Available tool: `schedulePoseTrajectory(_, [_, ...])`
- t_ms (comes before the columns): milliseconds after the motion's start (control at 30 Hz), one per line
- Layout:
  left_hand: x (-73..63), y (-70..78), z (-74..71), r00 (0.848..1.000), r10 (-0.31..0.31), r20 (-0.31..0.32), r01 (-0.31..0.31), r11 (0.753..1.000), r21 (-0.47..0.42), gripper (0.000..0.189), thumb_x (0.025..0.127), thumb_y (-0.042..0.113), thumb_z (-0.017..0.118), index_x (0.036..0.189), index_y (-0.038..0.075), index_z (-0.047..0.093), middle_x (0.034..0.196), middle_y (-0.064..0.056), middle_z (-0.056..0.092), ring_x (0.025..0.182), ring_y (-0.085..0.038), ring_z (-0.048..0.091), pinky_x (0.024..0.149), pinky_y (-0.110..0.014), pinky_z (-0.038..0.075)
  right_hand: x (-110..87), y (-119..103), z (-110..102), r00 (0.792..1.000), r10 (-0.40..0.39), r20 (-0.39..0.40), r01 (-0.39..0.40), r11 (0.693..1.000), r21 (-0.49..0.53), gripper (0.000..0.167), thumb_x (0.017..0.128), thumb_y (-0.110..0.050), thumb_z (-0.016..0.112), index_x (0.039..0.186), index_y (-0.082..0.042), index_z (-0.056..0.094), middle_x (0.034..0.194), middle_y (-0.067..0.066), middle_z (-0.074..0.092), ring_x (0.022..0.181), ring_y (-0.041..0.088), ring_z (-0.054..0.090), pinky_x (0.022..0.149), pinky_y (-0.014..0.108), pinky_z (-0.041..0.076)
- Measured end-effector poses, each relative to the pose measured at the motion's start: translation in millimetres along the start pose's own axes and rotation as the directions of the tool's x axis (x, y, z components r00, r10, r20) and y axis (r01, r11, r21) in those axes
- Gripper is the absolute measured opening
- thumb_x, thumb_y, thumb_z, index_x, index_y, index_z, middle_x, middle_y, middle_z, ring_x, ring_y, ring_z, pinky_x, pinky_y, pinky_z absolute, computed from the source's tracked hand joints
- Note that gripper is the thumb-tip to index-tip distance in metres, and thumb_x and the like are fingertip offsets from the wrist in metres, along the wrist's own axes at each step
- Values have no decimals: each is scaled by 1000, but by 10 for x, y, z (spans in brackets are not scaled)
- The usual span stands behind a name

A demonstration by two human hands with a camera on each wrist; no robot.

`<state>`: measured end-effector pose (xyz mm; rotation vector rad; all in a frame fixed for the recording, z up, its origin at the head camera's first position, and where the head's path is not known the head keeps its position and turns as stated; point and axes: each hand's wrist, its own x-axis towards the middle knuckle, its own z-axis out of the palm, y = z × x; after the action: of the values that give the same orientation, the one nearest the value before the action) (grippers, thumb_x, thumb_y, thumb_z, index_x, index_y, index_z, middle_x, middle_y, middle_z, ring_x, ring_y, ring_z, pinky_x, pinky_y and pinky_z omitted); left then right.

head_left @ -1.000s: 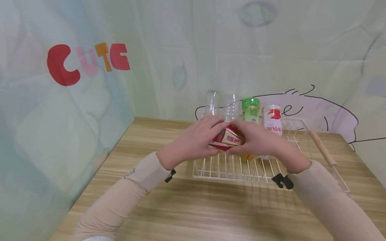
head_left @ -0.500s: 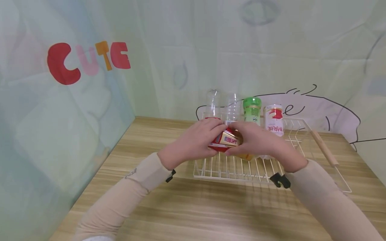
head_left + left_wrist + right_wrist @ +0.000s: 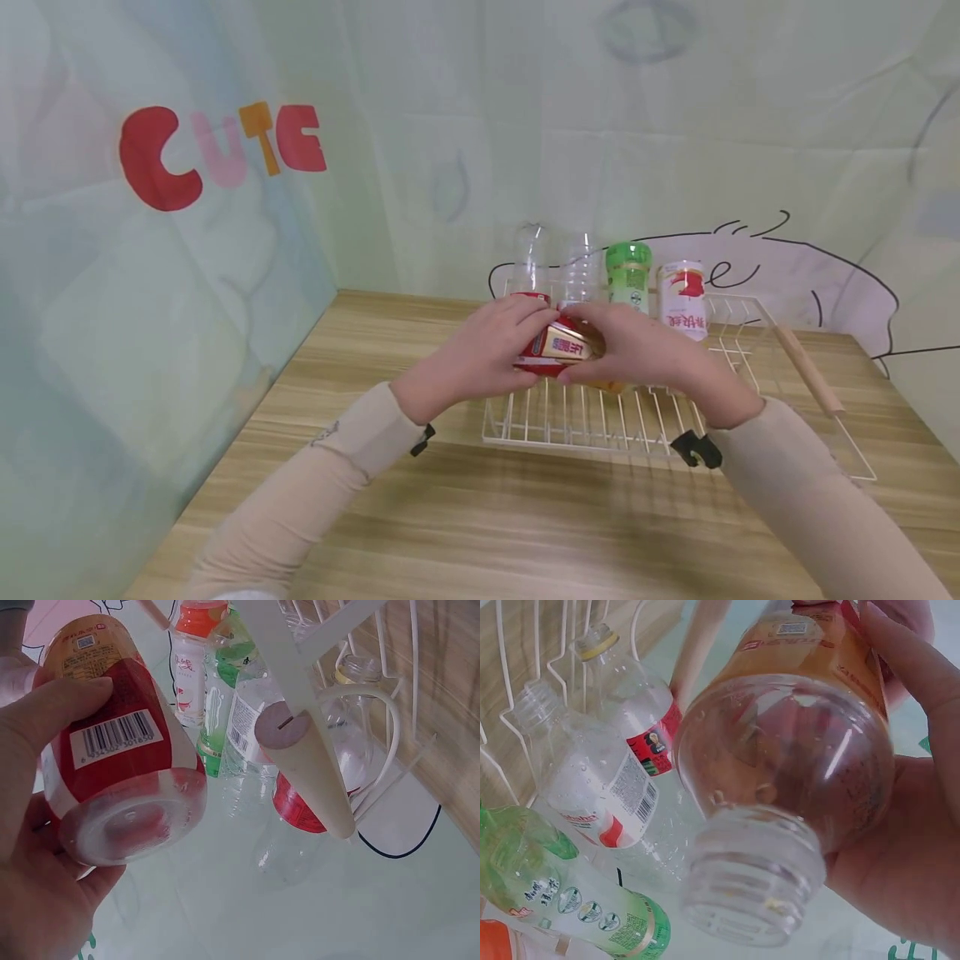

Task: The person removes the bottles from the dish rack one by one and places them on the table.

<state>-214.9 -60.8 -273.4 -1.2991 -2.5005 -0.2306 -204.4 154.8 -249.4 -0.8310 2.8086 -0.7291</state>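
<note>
Both hands hold one empty plastic bottle [image 3: 555, 352] with a red and gold label, tilted close over the white wire rack [image 3: 577, 447]. My left hand [image 3: 487, 346] grips its base end; in the left wrist view the thumb lies on the label of the bottle [image 3: 124, 761] above a barcode. My right hand [image 3: 637, 346] curls round the shoulder end. The right wrist view shows the bottle's uncapped, clear threaded neck [image 3: 754, 877] pointing toward the camera.
Neck-down in the rack's back row stand two clear bottles [image 3: 531, 258], a green bottle [image 3: 628, 279] and a white bottle with red print [image 3: 682, 300]. A wooden handle [image 3: 808, 371] runs along the rack's right side. Wood-grain tabletop [image 3: 480, 525] lies in front.
The held bottle has shifted slightly left and its label has turned a little between the hands. A red label on the clear bottle behind has come into view above the left hand.
</note>
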Motion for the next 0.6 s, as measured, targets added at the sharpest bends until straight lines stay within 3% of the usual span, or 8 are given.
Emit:
schedulePoseTrajectory(167, [-10, -51, 23, 996, 14, -83, -15, 1000, -5, 64, 77, 22, 76, 132, -1, 52, 131, -14, 55, 122, -29, 50, 105, -40, 40, -57, 2, -108, 999, 19, -40, -16, 998, 63, 77, 80, -41, 77, 142, -11, 42, 125, 7, 57, 103, 25, 59, 82, 37, 54])
schedulePoseTrajectory(367, [-37, -145, 35, 980, 10, -197, -12, 1000, -7, 61, 76, 21, 78, 127, -2, 54, 124, -15, 58, 113, -29, 54, 99, -39, 46, -148, -4, -305, 988, 34, -151, -34, 999, 1, 80, 83, -51, 70, 145, -11, 39, 141, 9, 48, 125, 35, 48, 93, 54, 47])
schedulePoseTrajectory(600, [-80, -260, 25, 961, -51, -273, 46, 999, -24, 63, 75, 23, 79, 128, -2, 54, 124, -15, 58, 112, -30, 55, 95, -39, 47, -239, 72, -494, 965, 39, -259, -27, 998, 48, 70, 88, -37, 70, 145, -10, 39, 145, 11, 45, 128, 36, 46, 101, 57, 39])
